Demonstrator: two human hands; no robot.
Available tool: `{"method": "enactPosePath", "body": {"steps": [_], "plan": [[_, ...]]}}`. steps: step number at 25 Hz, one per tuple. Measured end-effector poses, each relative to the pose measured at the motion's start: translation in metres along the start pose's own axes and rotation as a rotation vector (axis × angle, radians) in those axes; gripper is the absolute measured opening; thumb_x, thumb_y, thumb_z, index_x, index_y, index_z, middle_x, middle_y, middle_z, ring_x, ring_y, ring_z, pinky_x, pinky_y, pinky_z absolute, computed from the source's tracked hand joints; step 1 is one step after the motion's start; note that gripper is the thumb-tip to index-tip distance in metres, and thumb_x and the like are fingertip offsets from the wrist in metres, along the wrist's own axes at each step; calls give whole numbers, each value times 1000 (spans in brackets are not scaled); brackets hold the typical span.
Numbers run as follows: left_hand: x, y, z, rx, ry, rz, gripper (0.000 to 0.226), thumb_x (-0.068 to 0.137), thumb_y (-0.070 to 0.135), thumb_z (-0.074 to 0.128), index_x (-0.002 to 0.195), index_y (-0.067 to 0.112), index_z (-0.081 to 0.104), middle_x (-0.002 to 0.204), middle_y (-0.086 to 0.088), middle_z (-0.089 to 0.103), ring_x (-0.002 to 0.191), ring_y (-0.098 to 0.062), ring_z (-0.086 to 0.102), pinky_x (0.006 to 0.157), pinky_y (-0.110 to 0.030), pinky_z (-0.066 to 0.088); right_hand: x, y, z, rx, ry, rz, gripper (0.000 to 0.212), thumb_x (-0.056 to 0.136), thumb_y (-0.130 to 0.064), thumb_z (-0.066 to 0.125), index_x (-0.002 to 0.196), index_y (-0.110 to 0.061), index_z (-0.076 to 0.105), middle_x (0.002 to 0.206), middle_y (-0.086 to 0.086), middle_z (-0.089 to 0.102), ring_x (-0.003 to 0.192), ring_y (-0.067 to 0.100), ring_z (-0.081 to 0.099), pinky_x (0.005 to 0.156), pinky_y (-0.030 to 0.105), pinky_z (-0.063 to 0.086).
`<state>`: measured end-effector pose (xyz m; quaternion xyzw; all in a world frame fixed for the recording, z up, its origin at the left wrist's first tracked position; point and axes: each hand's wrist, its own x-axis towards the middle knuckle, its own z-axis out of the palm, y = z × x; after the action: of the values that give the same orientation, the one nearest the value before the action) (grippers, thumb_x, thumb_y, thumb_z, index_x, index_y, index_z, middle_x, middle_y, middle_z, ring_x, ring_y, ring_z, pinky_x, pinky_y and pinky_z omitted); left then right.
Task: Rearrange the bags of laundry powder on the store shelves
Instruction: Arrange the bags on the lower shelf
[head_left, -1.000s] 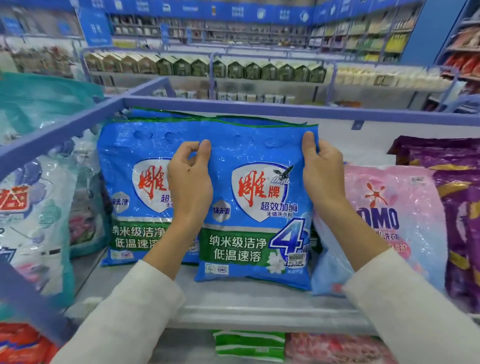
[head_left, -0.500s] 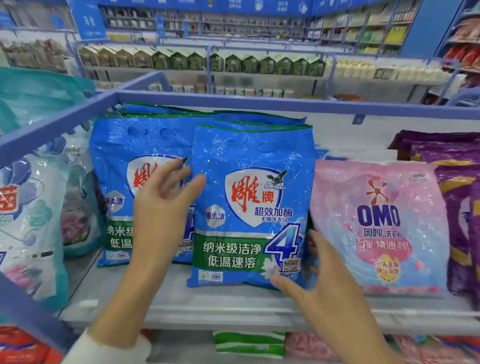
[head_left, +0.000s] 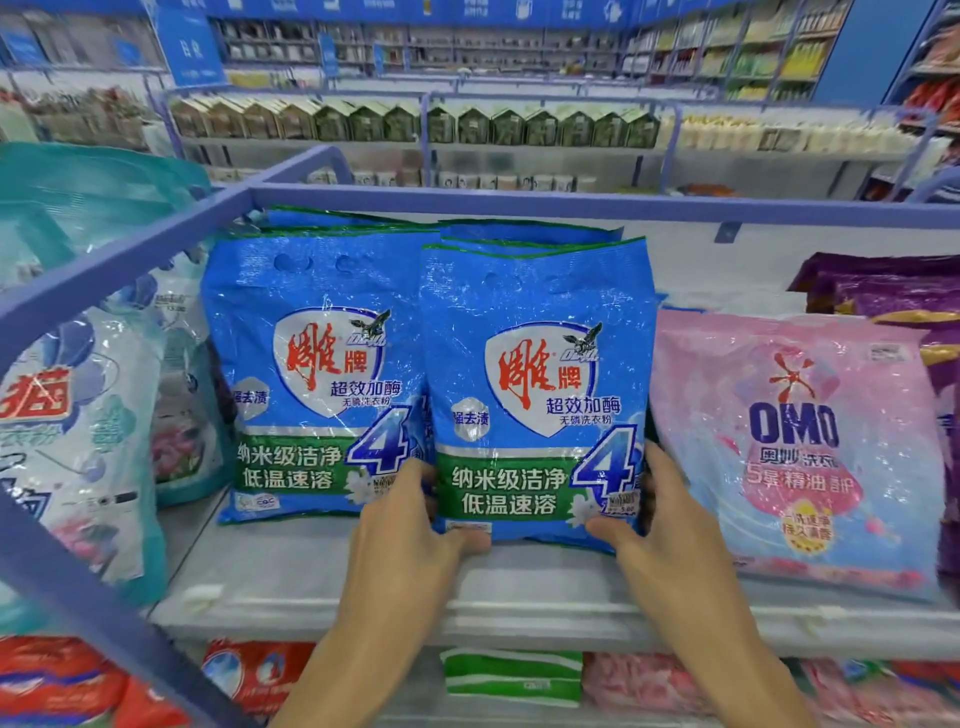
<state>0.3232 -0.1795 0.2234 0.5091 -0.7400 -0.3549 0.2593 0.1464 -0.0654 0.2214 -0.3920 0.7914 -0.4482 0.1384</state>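
Two rows of blue laundry powder bags stand upright on the grey shelf (head_left: 322, 577). The front bag of the right row (head_left: 535, 384) is held at its bottom corners: my left hand (head_left: 410, 535) grips the lower left corner and my right hand (head_left: 654, 525) grips the lower right corner. The left row's front blue bag (head_left: 311, 374) stands beside it, touching. More blue bags stand behind both. A pink OMO bag (head_left: 789, 441) leans just right of my right hand.
Purple bags (head_left: 893, 296) stand at the far right, teal and white bags (head_left: 78, 415) at the left behind a blue shelf frame (head_left: 104, 270). Red, green and pink bags lie on the lower shelf. Other store shelves fill the background.
Both hands left the top of the front right blue bag, dropped down and now grip its bottom corners. The bag stands a little more upright.
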Motion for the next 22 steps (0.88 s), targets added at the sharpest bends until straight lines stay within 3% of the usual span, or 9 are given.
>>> {"method": "enactPosePath", "body": {"steps": [2, 5, 10, 12, 14, 17, 20, 22], "plan": [[2, 1, 6, -3, 21, 31, 48, 70, 27, 90, 100, 31, 53, 87, 23, 60, 80, 0, 58, 58, -11, 36, 6, 2, 0, 1, -4, -5, 61, 86, -11, 78, 121, -46, 42, 98, -36, 61, 86, -27, 55, 69, 0, 39], [-3, -2, 7, -28, 37, 57, 41, 73, 27, 88, 99, 30, 55, 87, 24, 59, 80, 7, 57, 58, -9, 40, 6, 4, 1, -29, -27, -17, 58, 89, -16, 76, 121, -46, 39, 100, -33, 60, 83, -23, 54, 69, 2, 39], [-5, -3, -2, 11, 56, 67, 37, 77, 55, 78, 99, 30, 64, 82, 20, 62, 79, -2, 60, 59, -11, 38, 5, 10, 8, -79, -21, -55, 54, 90, -16, 74, 133, -32, 46, 115, -18, 65, 95, -16, 55, 74, -1, 38], [-5, -5, -1, 14, 91, 81, 42, 78, 59, 76, 100, 24, 69, 82, 14, 65, 79, -6, 60, 59, -18, 39, 8, 13, 12, -88, -23, -65, 58, 89, -18, 75, 137, -31, 46, 122, -11, 65, 110, 2, 59, 88, 10, 43], [-7, -5, 0, 21, 117, 110, 41, 80, 58, 74, 98, 22, 69, 81, 11, 67, 77, -9, 61, 59, -20, 41, 10, 16, 15, -72, -4, -30, 55, 88, -18, 75, 134, -28, 48, 124, -5, 64, 114, 12, 60, 90, 26, 46], [-12, -6, 0, 50, 150, 169, 35, 83, 49, 76, 104, 22, 69, 89, 8, 71, 83, -15, 63, 67, -29, 44, 10, 12, 18, -78, 18, 46, 49, 91, -18, 73, 132, -14, 48, 121, -1, 66, 105, 17, 60, 77, 24, 37], [-18, -13, 2, 133, 139, 242, 21, 89, 38, 70, 102, 22, 62, 88, 7, 64, 80, -14, 55, 68, -28, 36, -5, 6, 21, -159, 68, -24, 50, 96, -25, 67, 137, -11, 43, 127, 6, 64, 115, 28, 58, 83, 33, 43], [-25, -21, 5, 224, 103, 278, 28, 93, 40, 61, 112, 19, 59, 98, 5, 66, 85, -16, 56, 72, -32, 44, -22, 4, 18, -224, 46, -61, 52, 98, -31, 61, 142, -13, 40, 132, 8, 59, 121, 30, 55, 91, 40, 48]]}}
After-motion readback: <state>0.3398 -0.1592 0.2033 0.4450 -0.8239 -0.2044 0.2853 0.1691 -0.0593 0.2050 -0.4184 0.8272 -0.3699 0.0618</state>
